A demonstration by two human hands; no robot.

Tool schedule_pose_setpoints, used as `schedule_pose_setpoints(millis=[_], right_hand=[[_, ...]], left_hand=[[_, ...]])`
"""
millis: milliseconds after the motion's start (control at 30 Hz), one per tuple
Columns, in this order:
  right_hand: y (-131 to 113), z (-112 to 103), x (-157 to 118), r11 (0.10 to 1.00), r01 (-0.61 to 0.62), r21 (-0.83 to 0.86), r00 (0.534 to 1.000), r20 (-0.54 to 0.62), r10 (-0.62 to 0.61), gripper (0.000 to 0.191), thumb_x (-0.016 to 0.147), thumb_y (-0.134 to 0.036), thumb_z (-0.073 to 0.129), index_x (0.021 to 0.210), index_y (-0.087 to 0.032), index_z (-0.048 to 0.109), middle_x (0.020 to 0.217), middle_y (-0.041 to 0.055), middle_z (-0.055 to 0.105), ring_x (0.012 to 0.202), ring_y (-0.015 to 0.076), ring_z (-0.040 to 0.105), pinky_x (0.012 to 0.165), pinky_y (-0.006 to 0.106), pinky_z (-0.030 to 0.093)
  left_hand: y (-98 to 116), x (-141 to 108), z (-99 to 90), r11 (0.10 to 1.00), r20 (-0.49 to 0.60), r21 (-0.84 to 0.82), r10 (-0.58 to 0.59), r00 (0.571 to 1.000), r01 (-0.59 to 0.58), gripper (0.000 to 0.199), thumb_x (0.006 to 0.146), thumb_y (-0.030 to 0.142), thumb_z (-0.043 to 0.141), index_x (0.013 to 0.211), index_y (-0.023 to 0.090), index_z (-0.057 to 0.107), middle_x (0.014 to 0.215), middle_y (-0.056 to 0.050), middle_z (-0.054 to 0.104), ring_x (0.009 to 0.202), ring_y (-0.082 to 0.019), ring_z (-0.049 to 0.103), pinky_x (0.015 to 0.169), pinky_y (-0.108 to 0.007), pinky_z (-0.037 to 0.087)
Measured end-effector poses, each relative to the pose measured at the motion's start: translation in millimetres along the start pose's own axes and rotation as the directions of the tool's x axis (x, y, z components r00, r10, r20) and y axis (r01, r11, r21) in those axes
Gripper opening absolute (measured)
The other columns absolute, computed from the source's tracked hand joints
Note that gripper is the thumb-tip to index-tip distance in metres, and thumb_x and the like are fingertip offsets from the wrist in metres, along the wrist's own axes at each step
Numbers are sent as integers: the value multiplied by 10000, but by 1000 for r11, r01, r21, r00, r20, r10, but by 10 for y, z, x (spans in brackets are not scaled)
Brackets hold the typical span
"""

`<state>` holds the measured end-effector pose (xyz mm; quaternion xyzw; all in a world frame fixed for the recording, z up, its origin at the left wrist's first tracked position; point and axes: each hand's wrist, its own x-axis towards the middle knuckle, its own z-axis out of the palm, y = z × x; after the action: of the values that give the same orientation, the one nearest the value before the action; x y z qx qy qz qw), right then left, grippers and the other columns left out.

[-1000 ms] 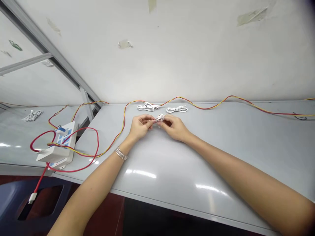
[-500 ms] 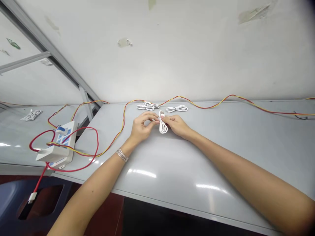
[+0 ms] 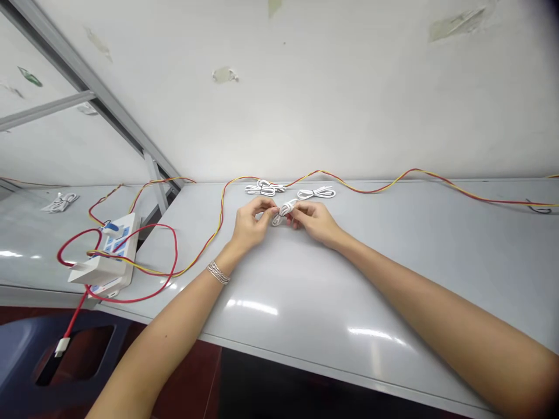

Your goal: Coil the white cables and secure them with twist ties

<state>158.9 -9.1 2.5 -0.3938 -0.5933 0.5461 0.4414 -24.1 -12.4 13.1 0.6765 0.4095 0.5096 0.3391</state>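
Note:
A small coiled white cable (image 3: 285,210), bound with a dark tie, is held between my two hands just above the grey table (image 3: 305,291). My left hand (image 3: 254,223) pinches at the coil's left side, near the tie. From the other side, my right hand (image 3: 315,222) grips the coil between thumb and fingers. The coil lies tilted, its lower loops towards the left; its plug ends cannot be made out. Behind the hands lie more tied white cables: one bundle (image 3: 264,187) beyond my left hand and another bundle (image 3: 316,192) beyond my right hand.
A red and yellow twisted wire (image 3: 371,191) runs along the wall edge. On the left stands a white power strip (image 3: 126,250) with an adapter (image 3: 98,270) and a looping red cable (image 3: 175,244). Another white cable bundle (image 3: 61,202) lies far left. Below is a blue chair (image 3: 26,349).
The coil has turned from upright to slanted between my hands, its lower loops swinging left. My left fingertips have closed in beside the tie.

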Motion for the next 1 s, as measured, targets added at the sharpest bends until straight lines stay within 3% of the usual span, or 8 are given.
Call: schedule_pose_setpoints(millis=[133,300,400,633,833,1000], right_hand=[[36,3,5,1000,16,23,999,-45,-15,309,745,-356,682,978,-175,591,767,15,637,588,118,570,600,285,493],[69,2,-33,989,112,-96,988,-94,-121,591,769,-295,680,1316,-233,468,876,0,617,528,83,536,539,252,456],[61,14,-72,954,191,-231,976,-55,-208,690,790,-261,668,1428,-281,408,946,7,614,531,62,519,551,235,444],[103,57,-83,856,297,-423,942,-20,-336,422,831,-228,582,1251,-218,620,948,50,635,604,102,532,615,276,481],[102,44,-63,849,286,-445,947,-4,-321,317,871,-264,569,1160,-195,681,874,52,622,638,125,520,645,293,468],[39,52,-77,846,275,-457,956,41,-289,272,940,-375,512,953,-181,702,823,46,594,693,140,512,666,290,427]], left_hand=[[-4,6,1,999,-27,-22,-40,999,39,122,809,280,693,814,165,652,800,-29,644,752,-137,611,760,-264,500],[23,4,17,980,-36,-129,-157,987,151,181,773,311,720,825,158,639,802,-29,644,717,-144,629,657,-258,532],[11,16,28,966,-40,-176,-198,979,188,210,743,316,749,811,153,636,773,-25,640,684,-140,630,616,-254,538],[17,13,46,926,11,-288,-253,968,245,292,681,350,819,791,141,648,674,-24,652,560,-124,597,534,-249,490],[13,7,30,935,43,-265,-231,972,234,260,735,375,788,782,140,685,675,-17,647,519,-103,568,522,-243,450],[-53,11,25,953,30,-210,-217,976,218,236,765,375,761,790,145,713,735,-23,669,515,-91,568,528,-233,443]])
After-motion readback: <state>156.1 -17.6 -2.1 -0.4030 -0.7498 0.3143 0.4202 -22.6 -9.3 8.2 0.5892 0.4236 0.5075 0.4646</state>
